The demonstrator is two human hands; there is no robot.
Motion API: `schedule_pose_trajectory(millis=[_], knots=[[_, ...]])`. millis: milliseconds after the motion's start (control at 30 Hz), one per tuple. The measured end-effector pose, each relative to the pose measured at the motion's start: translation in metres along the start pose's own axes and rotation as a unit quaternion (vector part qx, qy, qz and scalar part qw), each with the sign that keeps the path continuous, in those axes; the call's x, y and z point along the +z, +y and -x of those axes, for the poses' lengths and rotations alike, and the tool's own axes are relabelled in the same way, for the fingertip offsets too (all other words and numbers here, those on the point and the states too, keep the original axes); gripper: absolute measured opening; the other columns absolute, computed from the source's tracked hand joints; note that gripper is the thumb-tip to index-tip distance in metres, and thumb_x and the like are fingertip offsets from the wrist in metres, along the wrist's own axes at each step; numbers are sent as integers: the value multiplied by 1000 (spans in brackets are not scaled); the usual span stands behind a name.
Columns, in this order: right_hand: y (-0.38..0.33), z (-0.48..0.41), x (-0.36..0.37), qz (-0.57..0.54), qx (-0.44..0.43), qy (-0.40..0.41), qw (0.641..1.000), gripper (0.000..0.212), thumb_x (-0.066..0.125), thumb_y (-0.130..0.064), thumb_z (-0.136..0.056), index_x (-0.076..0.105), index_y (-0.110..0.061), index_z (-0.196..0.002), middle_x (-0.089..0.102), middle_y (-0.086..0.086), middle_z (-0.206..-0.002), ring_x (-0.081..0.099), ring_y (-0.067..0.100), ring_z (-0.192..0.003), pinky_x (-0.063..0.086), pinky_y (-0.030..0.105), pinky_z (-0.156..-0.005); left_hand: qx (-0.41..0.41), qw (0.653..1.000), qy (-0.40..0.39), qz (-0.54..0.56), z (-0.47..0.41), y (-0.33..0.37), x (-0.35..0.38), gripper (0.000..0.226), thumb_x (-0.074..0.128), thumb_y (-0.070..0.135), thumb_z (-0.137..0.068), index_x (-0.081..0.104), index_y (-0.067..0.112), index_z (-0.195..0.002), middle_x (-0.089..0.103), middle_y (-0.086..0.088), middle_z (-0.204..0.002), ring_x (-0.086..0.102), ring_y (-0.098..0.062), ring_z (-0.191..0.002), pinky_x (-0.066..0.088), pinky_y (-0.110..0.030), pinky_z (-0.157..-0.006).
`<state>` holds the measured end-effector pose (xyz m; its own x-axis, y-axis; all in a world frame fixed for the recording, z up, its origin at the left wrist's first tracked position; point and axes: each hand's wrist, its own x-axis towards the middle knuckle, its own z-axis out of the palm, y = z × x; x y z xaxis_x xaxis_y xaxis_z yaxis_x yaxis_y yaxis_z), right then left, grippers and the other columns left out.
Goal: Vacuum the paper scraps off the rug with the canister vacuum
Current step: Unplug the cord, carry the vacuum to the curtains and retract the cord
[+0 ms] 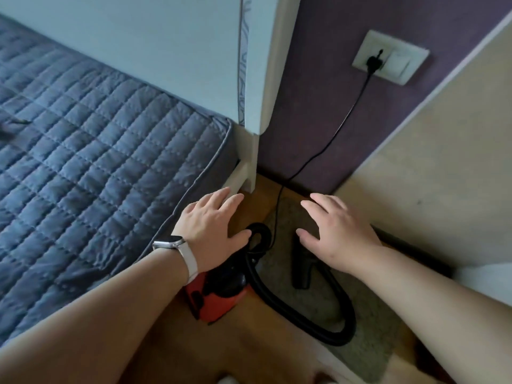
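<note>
Red canister vacuum (219,297) sits on the wooden floor (249,350), just beside the rug's (368,353) left edge and near the bed's (97,134) corner. Black hose (291,311) loops onto the rug. Nozzle (302,270) lies toward its far end. Cord (332,137) is plugged into the wall socket (390,56). Left hand (213,228) and right hand (338,236) are spread wide above the vacuum and nozzle, holding nothing. No paper scraps discernible. Step, as judged: setup, before any suction. Next move likely calls for gripping the nozzle and switching on.
</note>
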<state>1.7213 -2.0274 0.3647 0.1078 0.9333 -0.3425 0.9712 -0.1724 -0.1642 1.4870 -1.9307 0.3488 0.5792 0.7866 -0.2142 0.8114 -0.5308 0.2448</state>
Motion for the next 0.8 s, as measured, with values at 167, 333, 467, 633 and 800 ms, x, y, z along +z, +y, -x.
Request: schedule_pose_trajectory(millis=[167, 333, 467, 633, 800], knots=[[26, -1, -37, -21, 45, 28, 998, 64, 40, -55, -99, 31, -25, -154, 25, -3, -162, 22, 19, -148, 24, 37, -118, 21, 1000, -13, -4, -36, 22, -25, 73, 43, 68, -87, 22, 37, -150, 19, 8, -160, 20, -16, -146, 23, -37, -115], [73, -20, -58, -42, 96, 67, 992, 65, 43, -57, -96, 36, -23, -151, 32, 0, -159, 27, 21, -146, 30, 41, -116, 45, 999, -11, 11, -88, 62, -42, 70, 45, 64, -88, 26, 36, -149, 30, 12, -154, 29, -16, -141, 26, -35, -113], [104, -47, -75, -53, 109, 80, 989, 65, 44, -56, -97, 35, -22, -152, 31, -1, -159, 27, 20, -146, 29, 40, -116, 47, 999, -6, 27, -139, 95, -55, 65, 47, 60, -90, 30, 34, -147, 35, 10, -151, 33, -19, -139, 32, -38, -110], [136, -82, -103, -68, 104, 78, 989, 63, 43, -53, -98, 34, -22, -152, 30, -2, -159, 27, 20, -145, 30, 40, -116, 43, 997, -29, 62, -202, 132, -63, 60, 51, 55, -91, 35, 33, -145, 40, 7, -148, 41, -21, -132, 40, -40, -106], [154, -117, -122, -93, 94, 108, 985, 59, 45, -49, -100, 37, -20, -150, 36, -2, -154, 36, 21, -139, 37, 39, -110, 52, 995, -44, 73, -238, 151, -68, 59, 51, 53, -92, 36, 34, -145, 41, 7, -148, 41, -19, -133, 42, -40, -104]])
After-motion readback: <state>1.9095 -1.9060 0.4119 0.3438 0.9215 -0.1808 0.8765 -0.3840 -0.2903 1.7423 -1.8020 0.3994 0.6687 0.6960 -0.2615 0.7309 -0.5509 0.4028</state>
